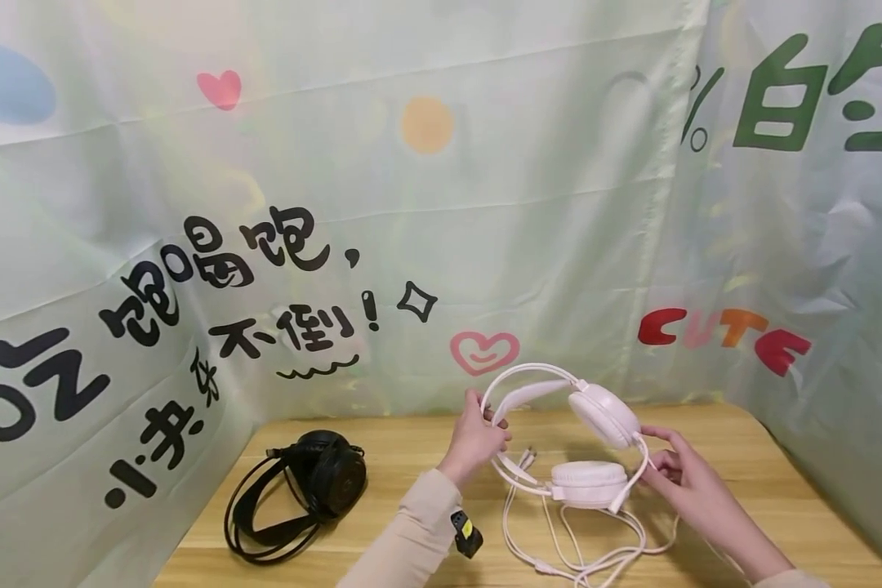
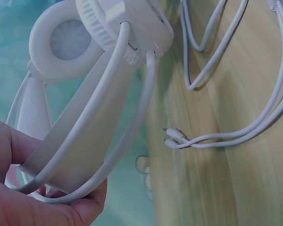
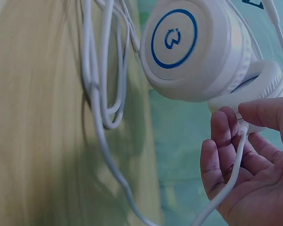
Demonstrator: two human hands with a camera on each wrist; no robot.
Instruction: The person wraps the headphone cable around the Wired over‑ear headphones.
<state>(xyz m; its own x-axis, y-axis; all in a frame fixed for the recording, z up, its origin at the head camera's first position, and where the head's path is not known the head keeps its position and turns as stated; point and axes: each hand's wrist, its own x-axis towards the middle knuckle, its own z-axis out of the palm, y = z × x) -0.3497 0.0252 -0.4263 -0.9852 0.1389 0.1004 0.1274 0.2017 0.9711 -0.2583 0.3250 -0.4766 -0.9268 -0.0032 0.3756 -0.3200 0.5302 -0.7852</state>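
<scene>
A pair of white headphones [image 1: 590, 483] is held up on its side over the table's back half, both ear cups towards the right. My left hand [image 1: 478, 437] grips the headband [image 2: 96, 136], thumb and fingers around its thin outer rods and inner strap. At the other end, my right hand [image 1: 694, 482] pinches an ear cup's edge between thumb and fingertips, where the cable [image 3: 233, 174] leaves it. A second ear cup [image 3: 174, 42] bears a blue ring and logo. The loose white cable lies looped on the wood below, its two plugs [image 2: 172, 139] showing in the left wrist view.
Black headphones [image 1: 334, 482] lie on the left of the wooden table [image 1: 412, 449], with their cable beside them. Printed cloth [image 1: 529, 245] hangs behind the table and along both sides. A small black device [image 1: 466, 535] with a yellow mark sits by my left sleeve.
</scene>
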